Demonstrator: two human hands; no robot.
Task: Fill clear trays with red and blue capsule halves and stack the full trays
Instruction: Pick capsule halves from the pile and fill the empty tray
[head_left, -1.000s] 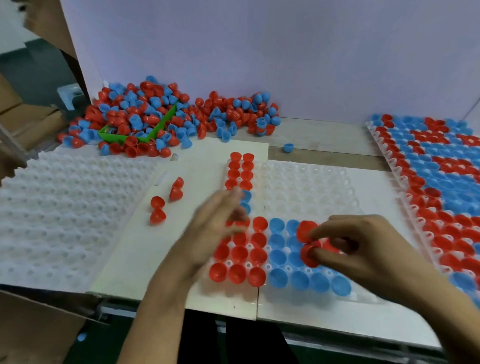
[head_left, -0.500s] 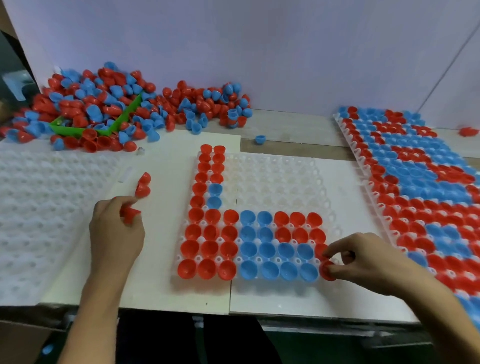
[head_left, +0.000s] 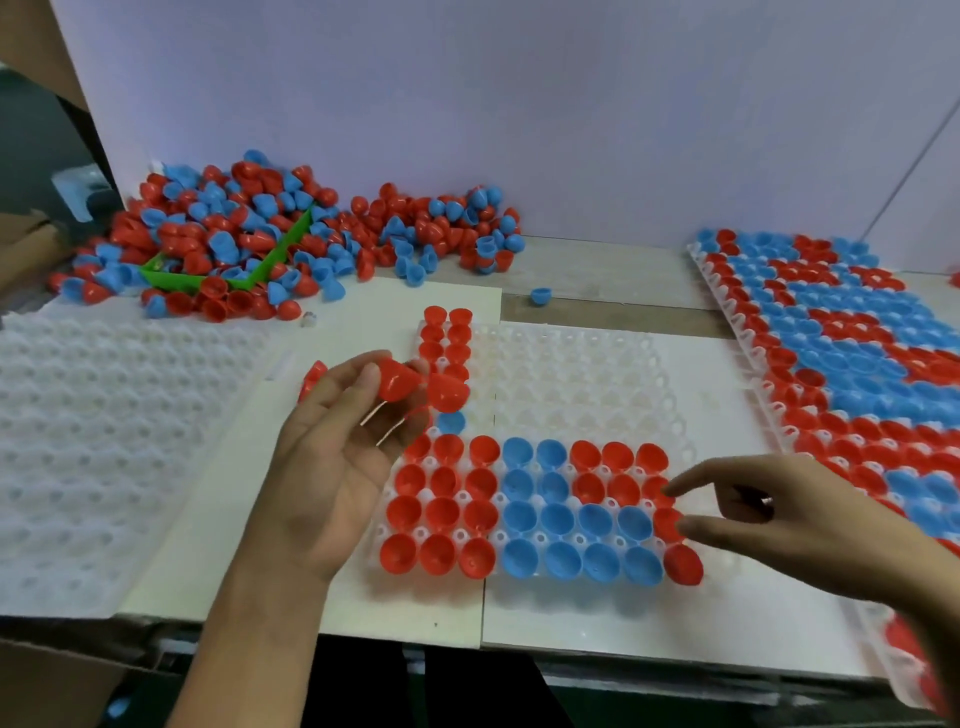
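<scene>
My left hand (head_left: 332, 457) pinches 2 red capsule halves (head_left: 421, 387) at frame centre, just left of the clear tray's (head_left: 571, 374) bare pockets, while my right hand (head_left: 795, 514), fingers loose and holding nothing, hovers lower right.

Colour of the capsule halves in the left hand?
Red, both capsule halves in the left hand; head view.

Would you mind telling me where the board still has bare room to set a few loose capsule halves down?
Bare board lies between the empty tray on the left and the part-filled tray, and in front of that tray. It is crowded around the pile and the full tray.
</scene>
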